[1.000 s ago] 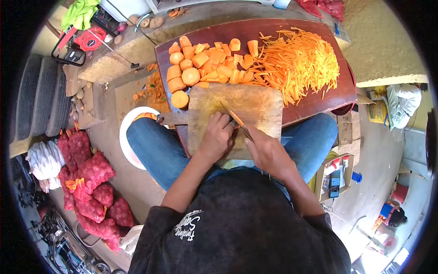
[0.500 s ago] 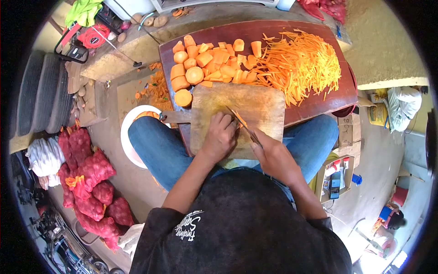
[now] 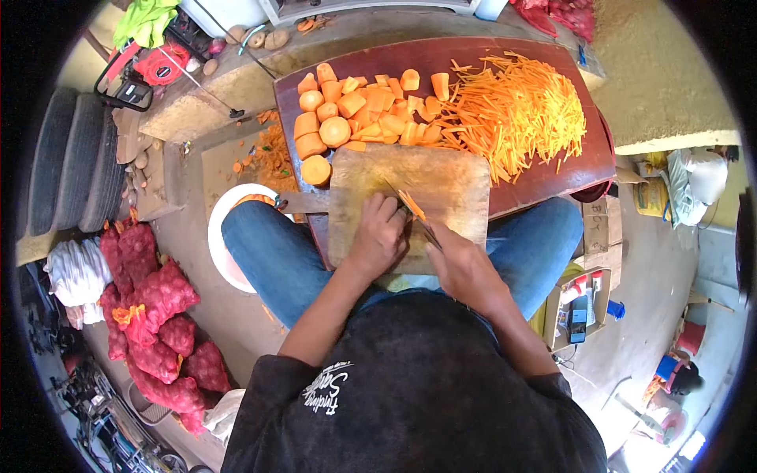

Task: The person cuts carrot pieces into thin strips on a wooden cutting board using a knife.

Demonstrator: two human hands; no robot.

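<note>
A wooden cutting board [image 3: 441, 169] with a handle at its left lies across my lap and the table edge. My right hand [image 3: 467, 268] is wrapped round a knife [image 3: 430, 232], its blade pointing up and left over the board. My left hand [image 3: 380, 236] is closed, fingers curled down on the board against a carrot piece mostly hidden beneath them. Thin carrot sticks [image 3: 412, 206] lie along the blade, just right of my left fingertips. Behind the board sit carrot chunks [image 3: 335, 132], and to their right a big heap of carrot sticks [image 3: 528, 118].
The dark red table [image 3: 544, 189] carries the carrots. A white basin [image 3: 225, 264] stands by my left knee, near carrot peelings [image 3: 276, 150]. Red net sacks [image 3: 162, 288] and tyres [image 3: 51, 162] are at the left. A box with a phone [image 3: 578, 317] is at the right.
The knife and my right hand have shifted slightly down and left, close to my left fingers. Cut carrot sticks now show more plainly beside the blade. My left hand stays nearly in place.
</note>
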